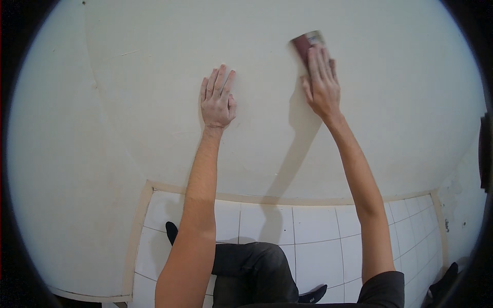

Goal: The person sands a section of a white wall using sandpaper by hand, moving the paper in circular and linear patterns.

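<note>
My left hand [217, 100] rests against the pale wall [257, 149], its fingers stretched out and nothing held. Whitish dust shows on its fingers. Higher up and to the right, my right hand [323, 87] presses a reddish-brown sheet of sandpaper [301, 45] to the wall. The sheet appears folded, with a lighter printed side showing near the fingertips. My fingers lie over its lower part and hide some of it; its upper edge is slightly smeared by motion.
Below the wall runs a beige skirting strip [257, 199], then white floor tiles [318, 262]. My bent leg in dark trousers [251, 267] is low in the middle. Side walls meet this wall at left and right. A dark object [485, 154] stands at the right rim.
</note>
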Demonstrator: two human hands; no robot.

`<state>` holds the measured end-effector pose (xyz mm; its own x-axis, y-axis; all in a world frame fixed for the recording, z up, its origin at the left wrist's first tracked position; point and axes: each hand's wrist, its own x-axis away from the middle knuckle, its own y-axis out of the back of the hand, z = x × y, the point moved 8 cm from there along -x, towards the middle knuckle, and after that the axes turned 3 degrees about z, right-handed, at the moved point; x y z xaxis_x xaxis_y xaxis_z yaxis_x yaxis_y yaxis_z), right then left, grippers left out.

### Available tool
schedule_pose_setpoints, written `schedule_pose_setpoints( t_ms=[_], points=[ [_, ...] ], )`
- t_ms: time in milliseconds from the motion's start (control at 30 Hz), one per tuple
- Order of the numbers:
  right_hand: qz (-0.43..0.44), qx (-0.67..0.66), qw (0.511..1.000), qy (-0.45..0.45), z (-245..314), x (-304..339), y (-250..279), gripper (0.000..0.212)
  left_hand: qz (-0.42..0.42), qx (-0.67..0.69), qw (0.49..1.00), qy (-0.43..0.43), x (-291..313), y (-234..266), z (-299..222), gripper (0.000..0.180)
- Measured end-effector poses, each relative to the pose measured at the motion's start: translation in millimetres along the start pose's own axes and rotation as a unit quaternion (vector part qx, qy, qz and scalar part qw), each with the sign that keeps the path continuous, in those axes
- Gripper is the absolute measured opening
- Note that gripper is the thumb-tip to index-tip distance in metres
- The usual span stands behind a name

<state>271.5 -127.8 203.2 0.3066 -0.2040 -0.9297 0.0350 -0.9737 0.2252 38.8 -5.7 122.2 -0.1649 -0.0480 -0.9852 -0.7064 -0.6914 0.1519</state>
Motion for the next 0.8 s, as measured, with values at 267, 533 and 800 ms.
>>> schedule_pose_setpoints(
  t_ms=[267,533,800],
  points=[
    [0.047,0.012,0.998,0.043,5,-4,-2,0.064,0.007,-0.003,1.0,0.003,1,2,2,0.07],
    [0.093,0.027,0.992,0.078,10,-13,1,0.068,0.003,-0.006,1.0,-0.001,1,1,1,0.07],
    [0.068,0.096,0.988,0.103,3,-17,0,0.069,0.011,-0.003,1.0,-0.007,5,-2,4,0.067]
  ],
)
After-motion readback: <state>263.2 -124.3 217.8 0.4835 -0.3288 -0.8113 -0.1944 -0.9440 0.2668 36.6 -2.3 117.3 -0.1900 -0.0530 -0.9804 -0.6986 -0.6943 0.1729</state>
